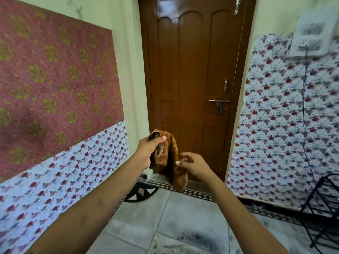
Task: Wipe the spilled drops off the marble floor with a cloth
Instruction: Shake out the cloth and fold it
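A brown and orange patterned cloth (171,162) hangs in front of me at chest height, before a closed wooden door. My left hand (147,153) grips its upper edge, thumb on top. My right hand (194,165) is beside the cloth's right side, fingers apart and touching or nearly touching the fabric; I cannot tell if it pinches it. The grey marble floor (183,222) lies below, with dark blotches (190,239) near the bottom of the view. Individual drops are too blurred to make out.
The brown door (192,79) with a metal latch (219,103) stands straight ahead. Patterned walls close in on left and right. A black wire rack (324,208) stands at the right. A dark round object (141,194) lies by the left wall. A cable hangs down the right wall.
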Tool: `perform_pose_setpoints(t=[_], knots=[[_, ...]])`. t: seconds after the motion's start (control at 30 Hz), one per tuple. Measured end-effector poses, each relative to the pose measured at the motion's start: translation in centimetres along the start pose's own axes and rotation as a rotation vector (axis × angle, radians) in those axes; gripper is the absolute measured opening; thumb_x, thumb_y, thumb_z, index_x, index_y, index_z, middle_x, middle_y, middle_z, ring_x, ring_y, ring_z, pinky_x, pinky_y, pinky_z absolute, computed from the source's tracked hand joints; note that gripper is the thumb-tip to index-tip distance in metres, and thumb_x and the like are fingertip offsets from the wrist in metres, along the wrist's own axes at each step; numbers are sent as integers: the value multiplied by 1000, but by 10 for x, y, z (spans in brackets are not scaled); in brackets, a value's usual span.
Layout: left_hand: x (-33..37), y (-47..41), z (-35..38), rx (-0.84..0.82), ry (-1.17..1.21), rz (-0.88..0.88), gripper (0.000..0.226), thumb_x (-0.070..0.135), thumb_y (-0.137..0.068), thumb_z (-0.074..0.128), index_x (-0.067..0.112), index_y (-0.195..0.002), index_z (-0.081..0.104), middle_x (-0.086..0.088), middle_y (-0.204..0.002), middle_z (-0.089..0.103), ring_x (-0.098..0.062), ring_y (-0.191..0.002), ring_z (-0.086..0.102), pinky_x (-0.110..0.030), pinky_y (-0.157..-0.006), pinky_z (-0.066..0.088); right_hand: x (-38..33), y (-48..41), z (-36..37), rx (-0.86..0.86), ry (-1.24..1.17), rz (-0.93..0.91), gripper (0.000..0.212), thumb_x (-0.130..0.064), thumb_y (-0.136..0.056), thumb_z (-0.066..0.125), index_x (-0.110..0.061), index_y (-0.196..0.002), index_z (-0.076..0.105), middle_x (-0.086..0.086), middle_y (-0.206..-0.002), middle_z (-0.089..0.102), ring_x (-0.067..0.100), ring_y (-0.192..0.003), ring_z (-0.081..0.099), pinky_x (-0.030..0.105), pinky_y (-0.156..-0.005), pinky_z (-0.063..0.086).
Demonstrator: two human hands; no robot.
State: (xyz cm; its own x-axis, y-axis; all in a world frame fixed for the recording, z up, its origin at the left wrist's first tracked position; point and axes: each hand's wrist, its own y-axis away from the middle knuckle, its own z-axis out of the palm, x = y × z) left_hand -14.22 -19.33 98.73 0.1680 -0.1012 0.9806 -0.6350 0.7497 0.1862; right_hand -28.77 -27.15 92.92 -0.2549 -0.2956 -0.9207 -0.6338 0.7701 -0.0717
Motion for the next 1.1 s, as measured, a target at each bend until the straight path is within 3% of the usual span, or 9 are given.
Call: perform_pose_setpoints(t=[0.1, 0.2, 0.27, 0.4, 0.53, 0.67, 0.73, 0.93, 1.1], knots=[[9, -1, -5, -41, -36, 34, 35, 27, -80, 72, 17, -111, 60, -10, -110, 64, -31, -102, 59, -45, -89, 50, 0, 4, -7, 93, 10, -5, 15, -12, -84, 67, -7, -97, 68, 3, -90, 67, 18, -91, 62, 16, -66, 47], [15, -2, -15, -84, -62, 55, 12, 19, -87, 63, 17, -97, 59, -10, -101, 63, -26, -87, 59, -38, -74, 49, -4, 6, -7, 165, -7, 16, 16, -11, -80, 71, -10, -95, 67, 2, -84, 62, 17, -79, 57, 18, -59, 44], [24, -6, -24, -108, -99, 69, 10, 15, -89, 57, 18, -98, 58, -9, -93, 62, -25, -82, 58, -37, -69, 49, -10, 5, -4, 153, -15, 41, 29, -11, -76, 75, -12, -103, 65, 2, -87, 58, 15, -81, 55, 18, -61, 43], [45, -16, -37, -135, -194, 90, 27, 14, -87, 57, 21, -113, 60, -11, -104, 63, -34, -96, 59, -48, -86, 51, -9, 0, -2, 136, 60, 74, 43, -3, -72, 75, -13, -112, 62, 2, -100, 60, 16, -95, 56, 21, -78, 47], [61, -25, -54, -144, -225, 150, 5, 20, -85, 66, 22, -90, 65, -9, -98, 65, -30, -96, 59, -42, -85, 51, -8, 1, 2, 150, 48, 101, 42, -3, -76, 72, -9, -116, 62, 2, -103, 63, 16, -99, 58, 21, -81, 44], [71, -34, -64, -116, -190, 173, 10, 21, -81, 71, 22, -90, 66, -10, -104, 65, -29, -99, 60, -36, -77, 52, -5, -1, 11, 107, -72, 127, 46, 5, -78, 65, -7, -122, 59, 8, -117, 60, 16, -107, 51, 23, -89, 38], [75, -36, -66, -111, -170, 178, 8, 22, -82, 70, 22, -89, 66, -11, -107, 64, -29, -100, 60, -36, -76, 52, -2, -4, 18, 83, -35, 123, 45, 9, -77, 62, -6, -120, 60, 9, -116, 63, 18, -106, 54, 15, -80, 42], [80, -40, -74, -154, -283, 259, 17, 26, -89, 63, 18, -103, 67, -8, -108, 64, -25, -99, 59, -29, -65, 48, 4, -19, 53, 108, 10, 160, 42, -16, -77, 74, -12, -116, 60, 4, -115, 63, 23, -114, 54, 41, -102, 42], [72, -50, -74, -96, -373, 326, 9, 25, -91, 59, 21, -95, 66, -10, -109, 63, -27, -101, 58, -37, -82, 53, -21, -29, 70, 175, -15, -8, 66, -34, -82, 69, -20, -139, 38, 2, -142, 40, 23, -129, 41, 34, -99, 37]])
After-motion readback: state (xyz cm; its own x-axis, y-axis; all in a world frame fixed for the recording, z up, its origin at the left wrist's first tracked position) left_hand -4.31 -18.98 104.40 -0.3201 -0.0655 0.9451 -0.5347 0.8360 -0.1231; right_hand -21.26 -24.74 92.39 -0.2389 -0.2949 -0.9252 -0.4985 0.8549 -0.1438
